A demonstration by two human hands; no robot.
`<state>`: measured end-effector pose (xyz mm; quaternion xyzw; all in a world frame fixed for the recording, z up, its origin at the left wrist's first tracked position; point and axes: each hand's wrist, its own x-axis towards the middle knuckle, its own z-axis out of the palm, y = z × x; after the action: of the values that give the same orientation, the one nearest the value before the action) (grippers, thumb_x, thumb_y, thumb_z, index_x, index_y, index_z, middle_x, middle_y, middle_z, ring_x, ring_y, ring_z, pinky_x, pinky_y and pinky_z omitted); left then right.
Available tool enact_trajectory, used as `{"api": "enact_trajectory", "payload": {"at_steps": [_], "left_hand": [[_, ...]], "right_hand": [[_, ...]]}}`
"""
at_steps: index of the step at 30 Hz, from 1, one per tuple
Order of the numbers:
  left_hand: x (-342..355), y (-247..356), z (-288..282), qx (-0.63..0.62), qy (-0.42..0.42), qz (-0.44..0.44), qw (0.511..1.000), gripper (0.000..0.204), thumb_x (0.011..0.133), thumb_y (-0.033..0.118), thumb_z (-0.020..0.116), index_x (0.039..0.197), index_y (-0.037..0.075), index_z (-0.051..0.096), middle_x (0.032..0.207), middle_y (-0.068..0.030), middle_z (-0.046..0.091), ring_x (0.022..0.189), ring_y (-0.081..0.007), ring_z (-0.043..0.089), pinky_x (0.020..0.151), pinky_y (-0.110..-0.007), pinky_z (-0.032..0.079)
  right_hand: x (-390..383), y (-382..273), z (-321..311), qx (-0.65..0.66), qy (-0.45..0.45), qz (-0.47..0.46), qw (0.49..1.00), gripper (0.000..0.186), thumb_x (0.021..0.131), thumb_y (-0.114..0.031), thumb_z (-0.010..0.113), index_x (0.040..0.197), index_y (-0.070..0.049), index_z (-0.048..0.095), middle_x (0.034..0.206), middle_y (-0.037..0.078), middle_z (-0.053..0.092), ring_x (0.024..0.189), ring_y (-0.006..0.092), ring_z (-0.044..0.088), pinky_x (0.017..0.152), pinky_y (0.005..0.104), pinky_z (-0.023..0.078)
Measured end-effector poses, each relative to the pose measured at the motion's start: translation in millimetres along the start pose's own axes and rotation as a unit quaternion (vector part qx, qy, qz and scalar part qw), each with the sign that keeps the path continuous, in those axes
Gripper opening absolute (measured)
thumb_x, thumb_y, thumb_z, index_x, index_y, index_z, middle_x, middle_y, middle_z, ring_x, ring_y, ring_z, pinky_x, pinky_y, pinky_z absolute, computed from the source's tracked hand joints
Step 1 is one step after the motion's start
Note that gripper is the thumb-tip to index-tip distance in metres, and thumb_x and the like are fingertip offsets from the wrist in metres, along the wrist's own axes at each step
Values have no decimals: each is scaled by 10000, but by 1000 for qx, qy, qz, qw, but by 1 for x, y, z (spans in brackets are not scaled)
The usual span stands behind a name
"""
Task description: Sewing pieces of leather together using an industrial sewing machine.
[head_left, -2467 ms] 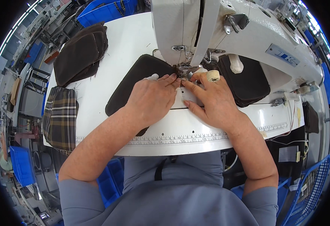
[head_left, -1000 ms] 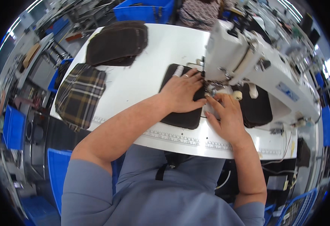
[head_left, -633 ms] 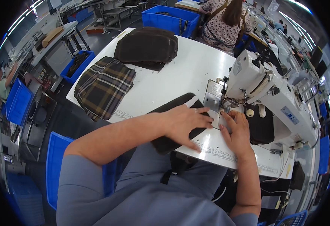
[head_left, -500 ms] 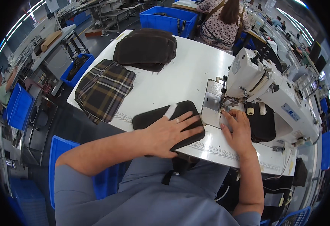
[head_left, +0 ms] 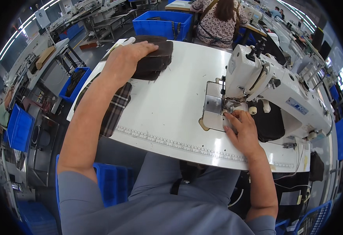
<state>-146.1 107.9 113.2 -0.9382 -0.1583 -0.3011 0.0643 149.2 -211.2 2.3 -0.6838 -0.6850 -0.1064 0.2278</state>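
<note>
My left hand [head_left: 126, 58] reaches to the far left of the white sewing table, its fingers stretched out over a stack of dark brown fabric pieces [head_left: 152, 66]. A white wrapping shows on one of its fingers. Below that forearm, partly hidden, lie plaid fabric pieces [head_left: 116, 111]. On the right, my right hand [head_left: 240, 125] rests by the metal needle plate [head_left: 214, 103] of a white sewing machine [head_left: 253, 76]. Its thumb and fingers are bent together near the presser foot; anything between them is too small to make out. A dark padded piece [head_left: 269, 121] lies beneath the machine arm.
A printed ruler strip [head_left: 171, 145] runs along the table's front edge. Blue bins stand behind the table [head_left: 161, 27], left of it [head_left: 74, 84] and beside my lap [head_left: 112, 184]. Another person [head_left: 218, 23] sits beyond the table with their back turned.
My left hand has left the black padded piece near the front edge and moved up to the dark stack. That padded piece is out of sight. My right hand stays by the needle plate.
</note>
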Motion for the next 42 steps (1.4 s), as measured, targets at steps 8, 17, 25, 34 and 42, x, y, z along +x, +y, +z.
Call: {"api": "enact_trajectory", "payload": {"at_steps": [8,17,25,34,42], "left_hand": [[-35,75,95,-14,-173,26,984,554,891,248,781,1416,136,646,1447,-72,656,1355,-240,602,1193,-520,395],[0,226,87,-329,-73,70,939,220,880,95,794,1100,94,790,1093,-74,799,955,-244,771,802,-332,601],[54,294,141,-281,-37,189,940,138,930,101,702,1025,60,793,1064,-84,792,920,-270,766,777,-384,611],[77,309,160,-161,-112,278,940,238,879,91,706,1093,42,796,1221,-71,766,1040,-246,753,861,-382,618],[86,301,164,-295,-125,193,927,199,869,110,726,1039,38,798,1094,-61,795,938,-209,770,824,-375,610]], "right_hand": [[-7,4,-4,-4,2,32,999,429,887,-226,752,1288,-80,713,1131,114,644,1018,313,609,916,445,494],[-34,-15,-24,-7,10,-71,997,227,835,-186,759,1044,-98,746,1056,49,687,988,243,658,799,394,516],[-103,0,-69,-11,50,-18,999,260,834,-147,786,1089,-111,749,1079,43,709,911,240,673,749,380,515],[-134,26,-66,18,93,66,993,155,857,-138,780,1000,-83,758,1012,44,712,900,255,660,766,402,523],[-132,30,-62,50,112,68,990,134,852,-125,780,975,-75,763,1002,47,712,883,262,654,764,398,526]]}}
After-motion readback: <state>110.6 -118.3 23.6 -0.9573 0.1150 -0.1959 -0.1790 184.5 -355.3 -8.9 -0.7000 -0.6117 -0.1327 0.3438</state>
